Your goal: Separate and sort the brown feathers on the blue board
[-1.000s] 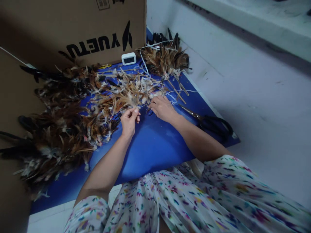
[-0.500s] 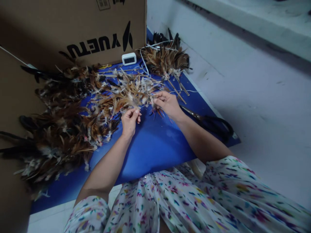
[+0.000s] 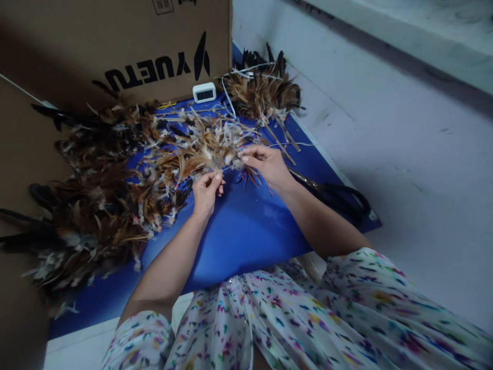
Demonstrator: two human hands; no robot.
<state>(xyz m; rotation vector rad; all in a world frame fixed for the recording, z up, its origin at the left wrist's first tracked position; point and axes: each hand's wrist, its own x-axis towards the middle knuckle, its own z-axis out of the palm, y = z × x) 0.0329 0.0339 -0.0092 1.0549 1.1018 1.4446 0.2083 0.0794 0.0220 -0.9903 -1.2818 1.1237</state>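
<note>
My left hand [image 3: 206,194] is closed in a pinch on the base of a small tuft of pale and brown feathers [image 3: 211,162], which fans out away from me. To its right, my right hand [image 3: 268,165] pinches thumb against fingers at the near edge of the feather pile; what lies between its fingertips is too small to make out. The loose pile of brown, white and dark feathers [image 3: 185,149] spreads beyond both hands on the blue tabletop [image 3: 239,231]. Some reddish strands [image 3: 252,179] lie below my right fingertips.
Bundled feathers [image 3: 103,205] heap along the left side. Feather dusters with sticks [image 3: 265,92] lie at the back right, near a white digital clock [image 3: 204,93]. Black-handled scissors [image 3: 339,198] rest beside my right forearm. A large cardboard box [image 3: 115,46] and a wall [image 3: 385,139] bound the table.
My right hand has shifted very slightly to the left, closer to the pale feathers. The left hand keeps its pinch on the tuft, almost still.
</note>
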